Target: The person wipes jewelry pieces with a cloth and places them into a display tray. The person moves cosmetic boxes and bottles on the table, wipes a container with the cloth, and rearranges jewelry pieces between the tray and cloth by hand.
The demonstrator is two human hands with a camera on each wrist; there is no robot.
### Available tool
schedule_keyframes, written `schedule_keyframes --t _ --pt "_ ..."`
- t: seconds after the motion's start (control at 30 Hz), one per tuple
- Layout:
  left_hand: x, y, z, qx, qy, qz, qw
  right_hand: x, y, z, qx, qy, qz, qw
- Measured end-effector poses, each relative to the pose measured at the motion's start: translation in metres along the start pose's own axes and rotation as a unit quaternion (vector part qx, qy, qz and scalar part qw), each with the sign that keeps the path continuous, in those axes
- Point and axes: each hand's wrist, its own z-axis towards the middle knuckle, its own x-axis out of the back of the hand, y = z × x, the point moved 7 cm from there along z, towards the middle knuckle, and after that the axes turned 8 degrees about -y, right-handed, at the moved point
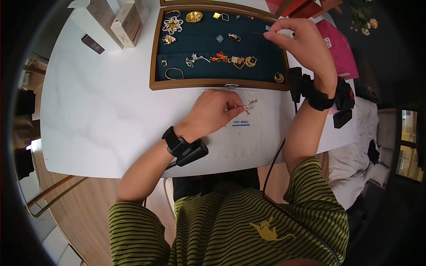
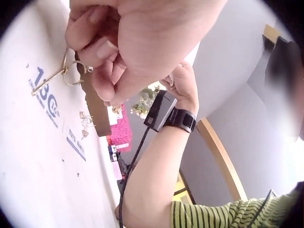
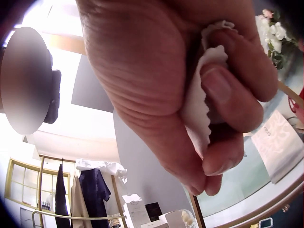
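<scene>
White glossy desk (image 1: 102, 111), wood floor below. Left hand (image 1: 213, 111) pinches small metal brooch (image 1: 251, 105) just below wood-framed velvet tray (image 1: 153, 53). Right hand (image 1: 299, 42) grips white serrated-edge cloth (image 3: 202, 99) w/ thin pin (image 1: 257, 33) over tray.

White table (image 1: 97, 106) under jewellery tray (image 1: 153, 57), boxes (image 1: 117, 20).

The jewellery tray (image 1: 153, 66) lies on the table (image 1: 97, 111). Just in front of the tray lies a cloth (image 1: 239, 137), a brooch (image 1: 251, 105) on it. Boxes (image 1: 117, 20) stand left of the tray; a patterned box (image 1: 339, 46) lies right of it.
</scene>
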Motion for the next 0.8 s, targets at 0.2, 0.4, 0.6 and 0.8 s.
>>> schedule_keyframes --t 0.2,0.4,0.6,0.8 --pt "-0.002 -0.006 0.001 0.032 -0.012 0.009 0.999 -0.006 0.000 0.002 -0.001 -0.020 -0.024 1.000" --pt "-0.003 0.006 -0.002 0.013 0.009 0.072 0.997 -0.005 -0.007 0.003 -0.005 -0.040 -0.014 0.999" --pt "-0.008 0.039 0.005 -0.061 0.008 0.214 0.975 -0.004 -0.010 0.000 0.018 -0.029 -0.025 0.999" --pt "-0.010 0.039 0.020 -0.066 -0.005 0.303 0.951 -0.015 -0.016 0.002 0.050 0.000 -0.057 0.997"
